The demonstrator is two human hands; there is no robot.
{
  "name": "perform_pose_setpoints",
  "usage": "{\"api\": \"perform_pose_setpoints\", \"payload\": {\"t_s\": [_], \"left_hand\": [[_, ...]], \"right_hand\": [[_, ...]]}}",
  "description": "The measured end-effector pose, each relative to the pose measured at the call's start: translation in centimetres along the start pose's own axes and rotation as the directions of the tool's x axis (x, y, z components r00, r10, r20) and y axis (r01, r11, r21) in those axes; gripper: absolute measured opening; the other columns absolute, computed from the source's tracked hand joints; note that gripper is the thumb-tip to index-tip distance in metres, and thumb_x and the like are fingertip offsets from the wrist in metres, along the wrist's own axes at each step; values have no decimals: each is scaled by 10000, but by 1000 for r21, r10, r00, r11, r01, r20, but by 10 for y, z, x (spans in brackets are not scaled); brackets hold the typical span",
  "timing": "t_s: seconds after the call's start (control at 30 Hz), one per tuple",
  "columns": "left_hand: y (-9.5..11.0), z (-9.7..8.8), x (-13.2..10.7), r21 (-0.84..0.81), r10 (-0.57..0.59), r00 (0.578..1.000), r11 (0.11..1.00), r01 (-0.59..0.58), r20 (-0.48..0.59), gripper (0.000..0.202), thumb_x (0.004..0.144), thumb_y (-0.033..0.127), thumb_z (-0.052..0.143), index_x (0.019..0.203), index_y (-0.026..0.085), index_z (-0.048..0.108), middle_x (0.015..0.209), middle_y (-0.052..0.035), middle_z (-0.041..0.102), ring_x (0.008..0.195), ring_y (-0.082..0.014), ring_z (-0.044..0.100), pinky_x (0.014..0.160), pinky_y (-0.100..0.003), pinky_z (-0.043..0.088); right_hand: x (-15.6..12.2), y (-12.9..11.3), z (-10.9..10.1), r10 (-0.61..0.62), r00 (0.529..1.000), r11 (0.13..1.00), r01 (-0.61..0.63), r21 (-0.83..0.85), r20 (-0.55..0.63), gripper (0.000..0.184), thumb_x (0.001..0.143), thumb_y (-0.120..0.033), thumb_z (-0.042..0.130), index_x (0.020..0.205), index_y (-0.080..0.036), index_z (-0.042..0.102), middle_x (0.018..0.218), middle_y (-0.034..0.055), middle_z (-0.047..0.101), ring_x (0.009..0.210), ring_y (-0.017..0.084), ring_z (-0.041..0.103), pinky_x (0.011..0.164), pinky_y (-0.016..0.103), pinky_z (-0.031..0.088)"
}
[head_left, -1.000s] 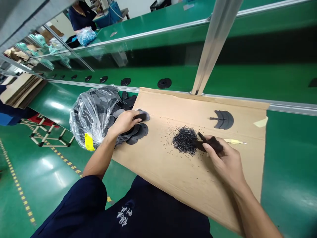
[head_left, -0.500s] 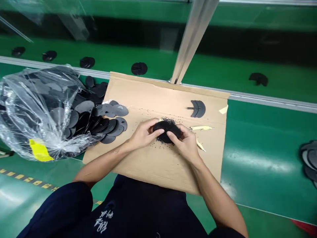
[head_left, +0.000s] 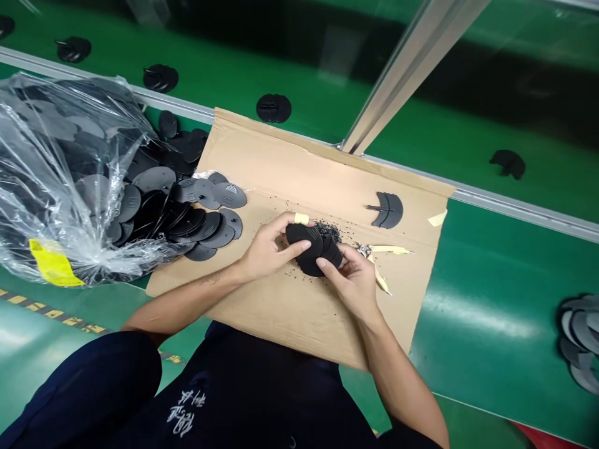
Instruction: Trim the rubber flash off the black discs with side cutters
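My left hand (head_left: pixel 269 249), with yellow tape around its index finger, grips a thin black oval disc (head_left: pixel 299 236) between thumb and fingers. In my right hand (head_left: pixel 354 277) is a black plastic piece (head_left: pixel 331 252), partly covered by my fingers; its full shape is hard to make out. The two black parts overlap in front of me above a cardboard sheet (head_left: pixel 281 312). Small black crumbs (head_left: pixel 332 232) are heaped on the cardboard just behind them. Right of my right hand lie nippers (head_left: pixel 390 249) with pale yellow handles spread apart.
A clear plastic bag (head_left: pixel 56 162) full of black discs spills discs (head_left: pixel 206 234) onto the cardboard's left side. A black crescent-shaped part (head_left: pixel 389 210) rests at the back right. Behind a metal rail, black parts (head_left: pixel 274 108) lie spaced along a green surface. More parts (head_left: pixel 583 337) are stacked far right.
The black parts, lined up together before, are now turned and fanned apart, so the disc and the other piece show separately. My head view has shifted and tilted slightly.
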State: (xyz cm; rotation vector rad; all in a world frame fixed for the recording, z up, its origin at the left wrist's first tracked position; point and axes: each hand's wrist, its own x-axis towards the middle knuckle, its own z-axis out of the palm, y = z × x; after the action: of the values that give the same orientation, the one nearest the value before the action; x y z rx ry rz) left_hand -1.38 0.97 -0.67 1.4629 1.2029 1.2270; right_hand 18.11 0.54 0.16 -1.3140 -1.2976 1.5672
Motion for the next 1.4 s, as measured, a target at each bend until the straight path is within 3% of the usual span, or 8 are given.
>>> {"api": "perform_pose_setpoints", "payload": {"t_s": [0.13, 0.27, 0.47, 0.57, 0.77, 1.13, 1.4], "left_hand": [[-2, -1, 0, 118, 46, 999, 992, -44, -16, 246, 877, 362, 756, 1019, 189, 652, 982, -48, 716, 909, -167, 678, 812, -270, 544], [0, -3, 2, 168, 42, 998, 985, -50, 52, 253, 905, 389, 721, 1054, 186, 688, 1017, -71, 745, 933, -187, 695, 844, -293, 555], [2, 3, -3, 109, -30, 997, 993, 37, -68, 261, 920, 441, 687, 911, 181, 660, 709, 18, 694, 600, -94, 616, 573, -188, 483], [2, 5, -4, 129, -47, 995, 990, 59, -90, 274, 902, 444, 708, 864, 184, 630, 632, 48, 647, 543, -74, 564, 549, -178, 460], [3, 5, -5, 166, 0, 986, 986, 28, -167, 294, 908, 458, 700, 846, 182, 622, 685, 34, 685, 571, -75, 583, 601, -185, 494], [2, 9, -9, 186, 8, 991, 982, 17, -130, 291, 919, 457, 698, 871, 181, 620, 647, 48, 679, 543, -68, 566, 611, -176, 491], [0, 12, -13, 158, 89, 989, 985, -70, -116, 250, 903, 393, 741, 909, 164, 639, 688, 40, 675, 573, -59, 566, 618, -164, 464]], "right_hand": [[-2, -2, 0, -26, 999, 999, 27, 28, -38, 389, 756, -565, 817, 891, -223, 691, 755, -10, 654, 652, 141, 590, 629, 276, 553], [-1, -1, 0, -24, 998, 1000, 24, -6, -57, 397, 764, -576, 805, 911, -223, 698, 759, -4, 658, 661, 152, 598, 628, 285, 553], [-3, 4, 2, -4, 1000, 999, 4, -53, -12, 396, 794, -591, 772, 861, -219, 652, 702, -19, 611, 624, 148, 578, 589, 275, 530], [-3, 3, 2, -11, 1000, 999, 10, -33, -24, 395, 795, -590, 772, 887, -221, 662, 731, -12, 630, 650, 152, 591, 611, 277, 539], [-2, 2, 1, -20, 999, 1000, 19, -8, -35, 377, 790, -569, 784, 891, -221, 678, 734, -14, 615, 656, 145, 568, 607, 265, 504], [-4, 2, 0, -65, 997, 994, 60, -89, -52, 381, 806, -571, 766, 803, -215, 631, 682, -28, 517, 612, 126, 436, 560, 257, 395], [-4, 1, 1, -222, 974, 959, 209, -193, -47, 335, 909, -469, 695, 748, -209, 556, 670, -42, 472, 603, 111, 410, 541, 237, 342]]}}
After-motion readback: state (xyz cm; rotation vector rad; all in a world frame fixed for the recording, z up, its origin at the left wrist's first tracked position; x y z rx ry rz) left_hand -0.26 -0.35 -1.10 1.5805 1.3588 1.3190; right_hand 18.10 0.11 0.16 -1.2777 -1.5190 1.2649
